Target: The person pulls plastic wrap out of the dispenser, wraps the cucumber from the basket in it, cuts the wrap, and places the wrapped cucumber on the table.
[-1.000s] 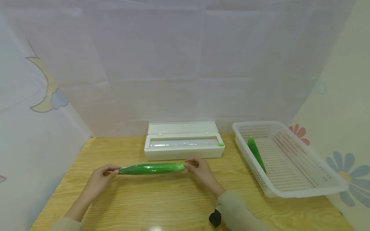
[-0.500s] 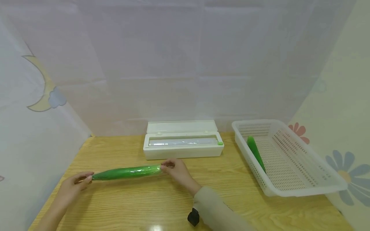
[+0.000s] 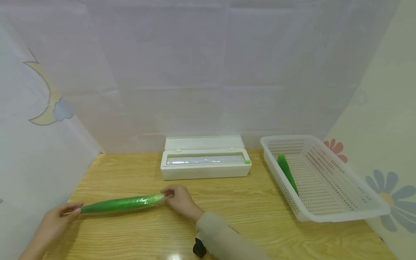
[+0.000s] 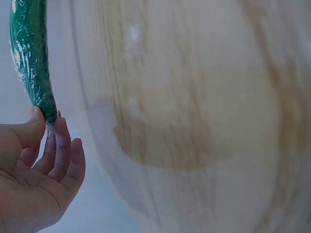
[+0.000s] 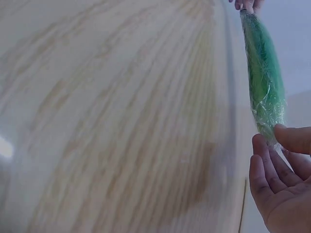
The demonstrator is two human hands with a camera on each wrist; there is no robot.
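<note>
While left hand (image 3: 56, 221) and right hand (image 3: 182, 203) pinch one vegetable (image 3: 120, 204) endwise, we judge slick film (image 5: 268, 114) may cause slipping.

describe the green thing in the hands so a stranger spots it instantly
On the wooden table, find the open white box, then look nearer and left. A long green piece in shiny clear film stretches between the left hand and right hand. Both hands pinch its ends, whereas the other green piece lies in the white basket.
</note>
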